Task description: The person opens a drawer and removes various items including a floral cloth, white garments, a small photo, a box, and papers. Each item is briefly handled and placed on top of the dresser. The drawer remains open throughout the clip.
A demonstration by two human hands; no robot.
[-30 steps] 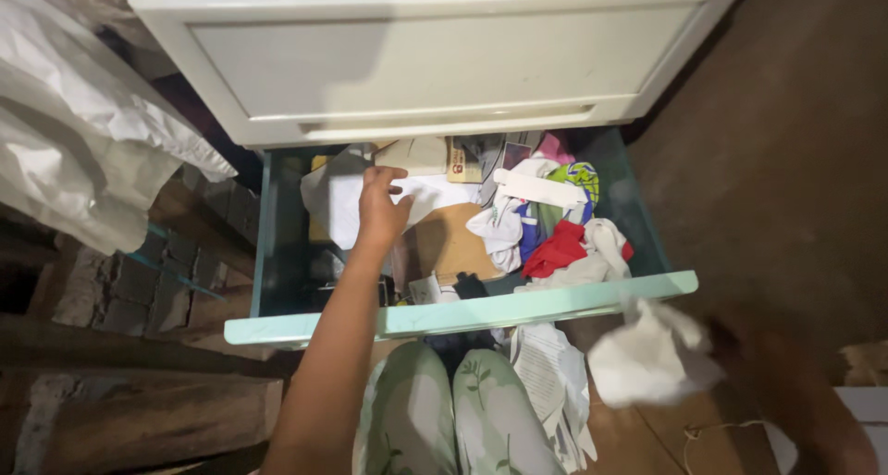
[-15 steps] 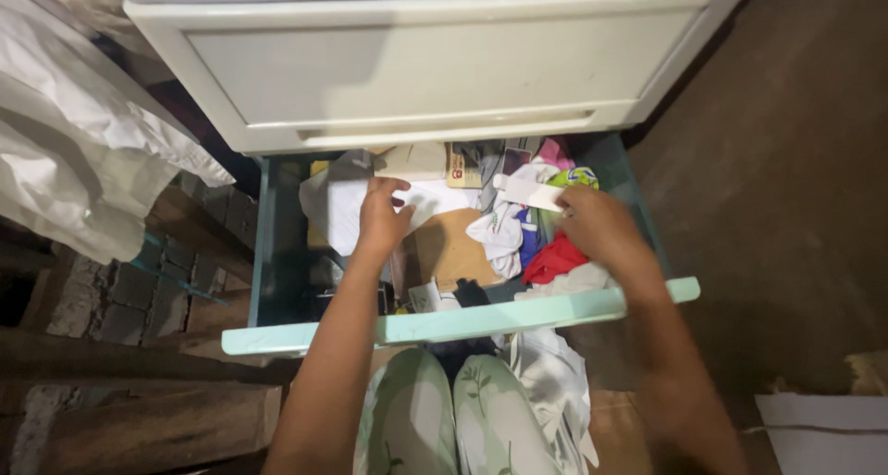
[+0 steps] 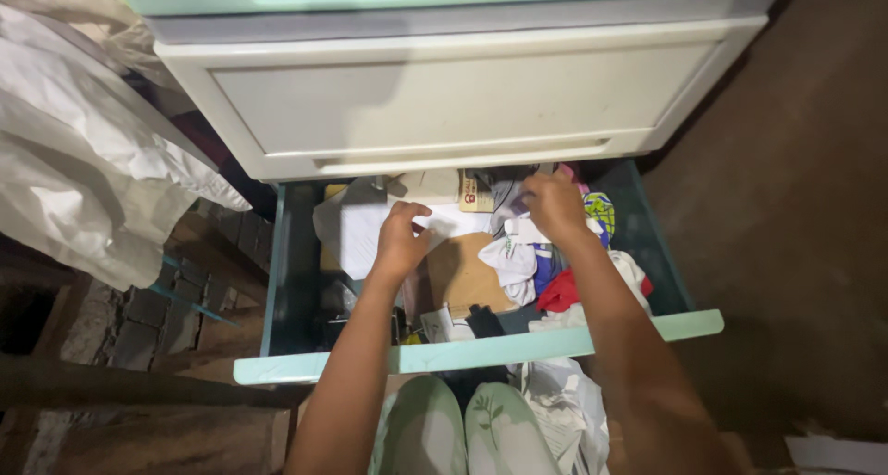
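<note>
An open pale green drawer is full of papers and small clothes. My left hand rests with its fingers on a white sheet of paper at the drawer's left, beside a brown cardboard piece. My right hand reaches to the back of the drawer, fingers curled on the heap of white and coloured cloth; whether it grips anything there is hidden. A red cloth lies just below my right forearm.
A cream drawer front is shut above the open one. Crumpled white sheeting hangs at the left over bricks and timber. My knees in pale patterned trousers are below the drawer, with white paper beside them.
My right hand, first away at the lower right with a white cloth, came into the drawer and moved up to its back. The left hand stayed on the paper. The view shifted down.
</note>
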